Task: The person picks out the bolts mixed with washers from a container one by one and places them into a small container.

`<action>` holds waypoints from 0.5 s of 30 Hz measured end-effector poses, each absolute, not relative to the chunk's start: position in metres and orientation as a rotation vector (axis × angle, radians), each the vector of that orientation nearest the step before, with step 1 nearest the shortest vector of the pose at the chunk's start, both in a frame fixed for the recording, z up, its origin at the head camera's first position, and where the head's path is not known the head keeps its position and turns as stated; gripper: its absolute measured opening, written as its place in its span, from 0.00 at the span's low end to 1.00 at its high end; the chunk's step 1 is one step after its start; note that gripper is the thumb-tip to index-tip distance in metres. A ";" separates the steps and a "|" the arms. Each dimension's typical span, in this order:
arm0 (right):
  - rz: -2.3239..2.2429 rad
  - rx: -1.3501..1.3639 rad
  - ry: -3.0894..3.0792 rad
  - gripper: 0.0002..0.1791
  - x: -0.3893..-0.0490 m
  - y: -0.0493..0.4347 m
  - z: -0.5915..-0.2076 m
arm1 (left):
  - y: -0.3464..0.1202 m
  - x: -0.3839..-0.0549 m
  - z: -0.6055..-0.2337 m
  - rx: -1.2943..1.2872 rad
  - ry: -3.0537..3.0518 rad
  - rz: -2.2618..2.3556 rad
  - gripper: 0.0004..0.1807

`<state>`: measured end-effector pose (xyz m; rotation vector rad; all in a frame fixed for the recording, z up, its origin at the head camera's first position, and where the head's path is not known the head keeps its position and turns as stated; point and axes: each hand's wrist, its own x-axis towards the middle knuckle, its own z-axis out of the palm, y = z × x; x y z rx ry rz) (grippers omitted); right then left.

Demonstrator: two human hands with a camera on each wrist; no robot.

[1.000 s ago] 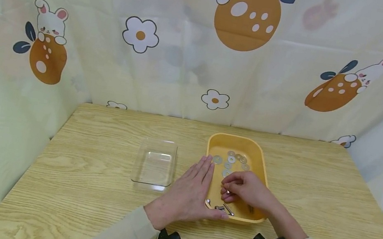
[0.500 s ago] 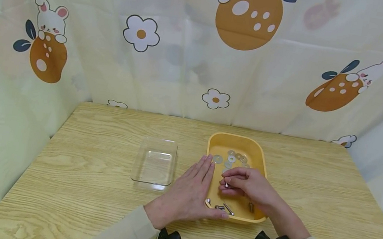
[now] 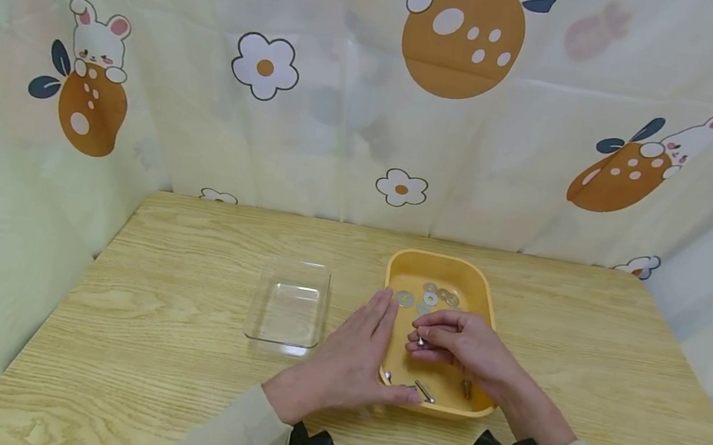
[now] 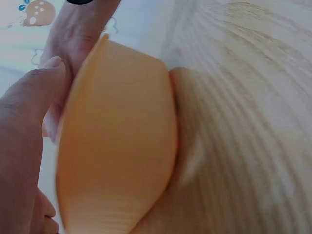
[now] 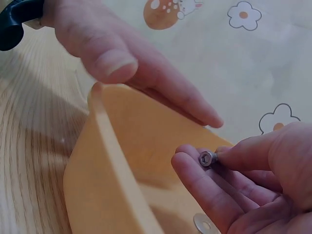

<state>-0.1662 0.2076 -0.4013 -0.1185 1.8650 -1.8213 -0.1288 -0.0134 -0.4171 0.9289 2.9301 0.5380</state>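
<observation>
My left hand (image 3: pixel 345 357) lies over the left and near sides of an orange plastic tray (image 3: pixel 461 272), its fingers straight along the left rim and its thumb out over the near rim. Over the tray, my right hand (image 3: pixel 465 349) pinches a small metal socket-head screw (image 5: pixel 207 158) between thumb and fingers. The screw's hex recess faces the right wrist camera; its shank is mostly hidden. Several flat washers (image 3: pixel 431 298) lie at the tray's far end. Screws (image 3: pixel 425 391) lie near its front, partly covered by my left thumb, and another bolt (image 3: pixel 466 388) sits by the right side.
A clear square plastic box (image 3: pixel 253 307) stands on the wooden table (image 3: pixel 178 288), left of the tray. Behind the table hangs a patterned curtain (image 3: pixel 330 125). Black wrist cameras stick out below both wrists.
My right hand has risen slightly within the tray, bringing the pinched screw and the bolt by the right side into clearer view. My left hand has shifted a little and covers more of the front screws.
</observation>
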 end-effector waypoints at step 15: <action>-1.843 -0.198 1.929 0.16 -0.174 0.191 -0.384 | -0.053 -0.134 -0.398 0.840 2.997 0.507 0.68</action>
